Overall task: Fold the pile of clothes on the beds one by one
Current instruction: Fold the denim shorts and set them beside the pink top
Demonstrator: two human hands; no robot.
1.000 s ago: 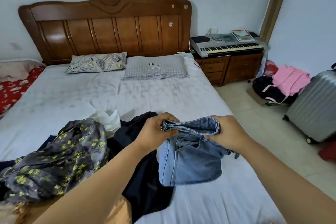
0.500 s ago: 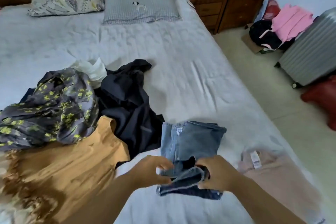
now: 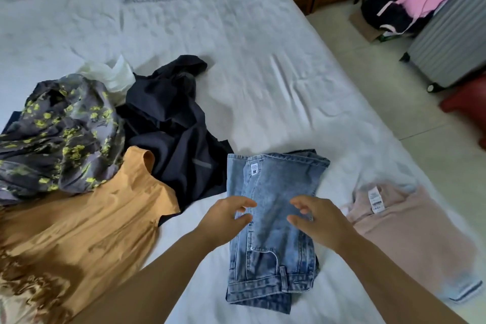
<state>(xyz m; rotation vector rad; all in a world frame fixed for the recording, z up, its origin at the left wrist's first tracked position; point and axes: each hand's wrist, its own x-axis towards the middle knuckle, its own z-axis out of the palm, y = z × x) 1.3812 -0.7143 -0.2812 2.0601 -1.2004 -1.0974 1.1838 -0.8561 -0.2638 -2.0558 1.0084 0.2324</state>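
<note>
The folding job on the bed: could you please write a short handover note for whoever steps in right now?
Left hand and right hand: both open, hovering over the jeans, gripping nothing.
Done: jeans lie folded on the bed; pink garment lies flat to their right.
Left: the unfolded pile to the left, namely the orange dress, dark navy garment, floral garment and white item.
</note>
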